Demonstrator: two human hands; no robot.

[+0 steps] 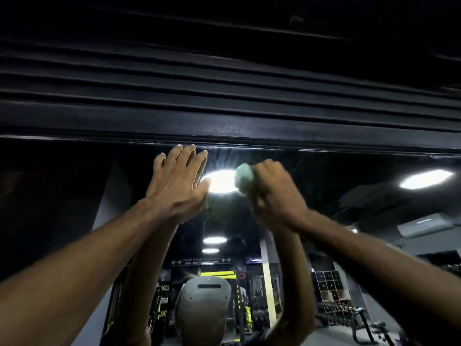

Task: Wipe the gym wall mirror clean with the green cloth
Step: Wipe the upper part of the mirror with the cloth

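cloth: green cloth bunched in a wad, high on the mirror, just under its top edge, over a reflected ceiling lamp.
right hand: right hand has its fingers curled tight round the cloth.
left hand: left hand is just beside the cloth, not touching it, fingers straight and slightly spread, holding nothing, tips almost at the top edge.
top edge: black ribbed band runs directly above the glass, with little room upward.
open room: glass runs wide to both sides and downward.
cubby shelf: cubby shelf, reflected at lower right; its compartments are dark and their contents cannot be told.
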